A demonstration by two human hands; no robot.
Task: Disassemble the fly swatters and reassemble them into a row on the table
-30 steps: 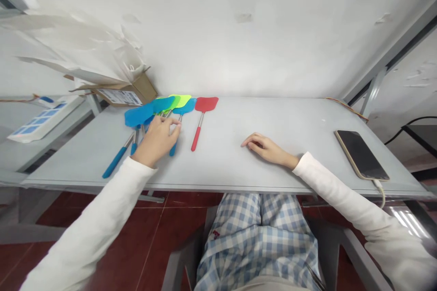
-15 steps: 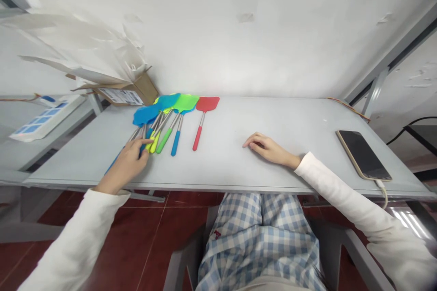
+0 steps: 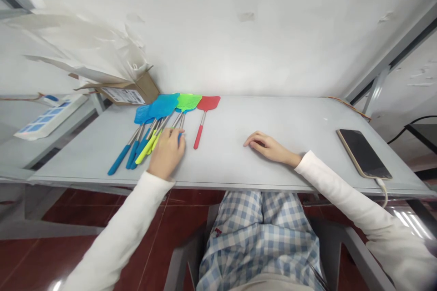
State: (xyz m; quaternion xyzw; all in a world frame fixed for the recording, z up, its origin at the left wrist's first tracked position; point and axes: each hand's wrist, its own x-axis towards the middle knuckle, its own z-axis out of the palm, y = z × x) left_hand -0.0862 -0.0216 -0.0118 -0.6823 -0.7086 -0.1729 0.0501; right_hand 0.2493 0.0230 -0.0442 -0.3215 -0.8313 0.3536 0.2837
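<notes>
Several fly swatters lie fanned out on the grey table (image 3: pixel 239 163): blue ones (image 3: pixel 163 105), a green one (image 3: pixel 188 101), a yellow-handled one (image 3: pixel 145 152) and a red one (image 3: pixel 205 113) apart on the right. My left hand (image 3: pixel 167 153) rests on the handles of the green and blue swatters near the table's front edge, fingers curled over them. My right hand (image 3: pixel 268 147) lies palm down on the bare table to the right, holding nothing, fingers loosely apart.
A phone (image 3: pixel 363 153) with a cable lies at the table's right end. A cardboard box (image 3: pixel 131 92) with crumpled white plastic stands at the back left. Another table with a white-and-blue device (image 3: pixel 48 116) is at the far left. My checked trousers show below the table edge.
My left hand moved from the far-left blue handles rightward onto the green and blue handles. The swatters have been gathered closer together. The right hand has not moved.
</notes>
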